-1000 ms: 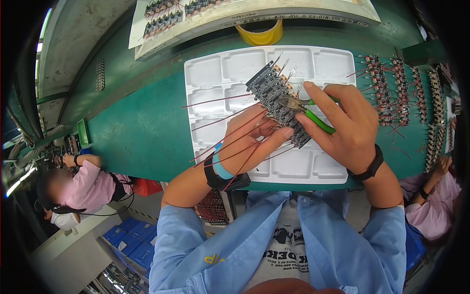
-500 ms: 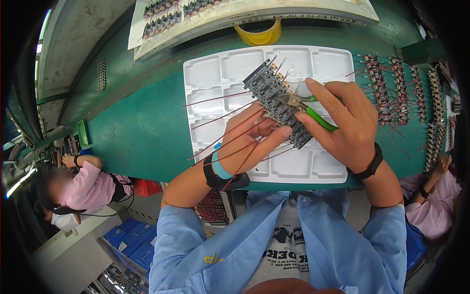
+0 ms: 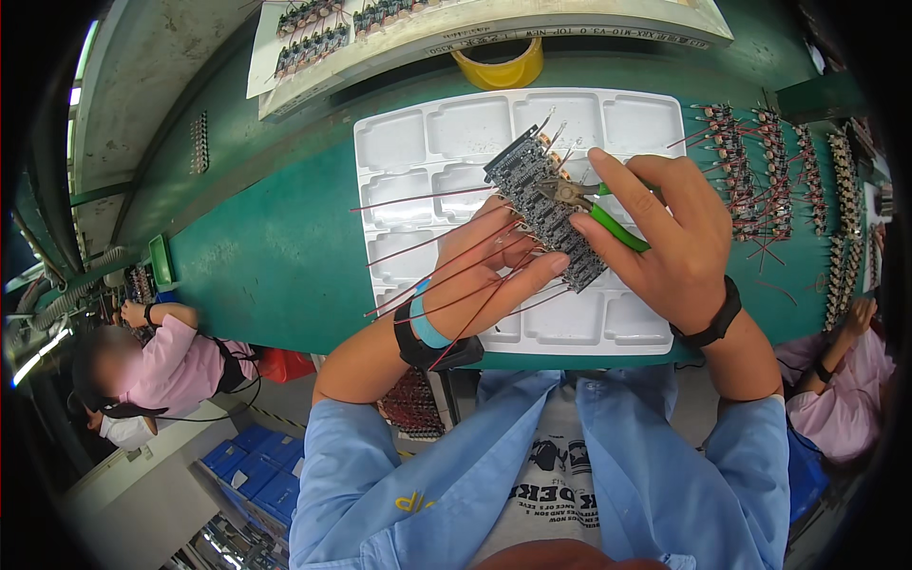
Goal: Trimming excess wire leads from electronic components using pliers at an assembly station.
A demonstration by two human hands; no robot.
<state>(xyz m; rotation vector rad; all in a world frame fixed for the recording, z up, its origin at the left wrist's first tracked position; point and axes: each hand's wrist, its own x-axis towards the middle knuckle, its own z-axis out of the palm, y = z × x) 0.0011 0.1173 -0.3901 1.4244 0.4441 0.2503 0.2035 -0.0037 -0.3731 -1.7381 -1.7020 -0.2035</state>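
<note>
In the head view, the left hand [image 3: 480, 271] pinches a dark circuit board [image 3: 546, 209] over the middle of the white tray [image 3: 385, 142]. The board hides some fingertips. The right hand [image 3: 679, 237] grips green pliers [image 3: 622, 231]; I can't tell if their tips are pressed together. Red wires [image 3: 413, 200] stick out left. On the far side, a pale shelf [image 3: 370, 74] has dark writing along its edge. Near, a blue jacket [image 3: 432, 465] covers part of the grey shirt's black letters.

room over green tabletop [image 3: 275, 247] left of white tray [image 3: 391, 140]; red wires [image 3: 418, 199] jut leftward; board rows [image 3: 777, 180] block right.
</note>
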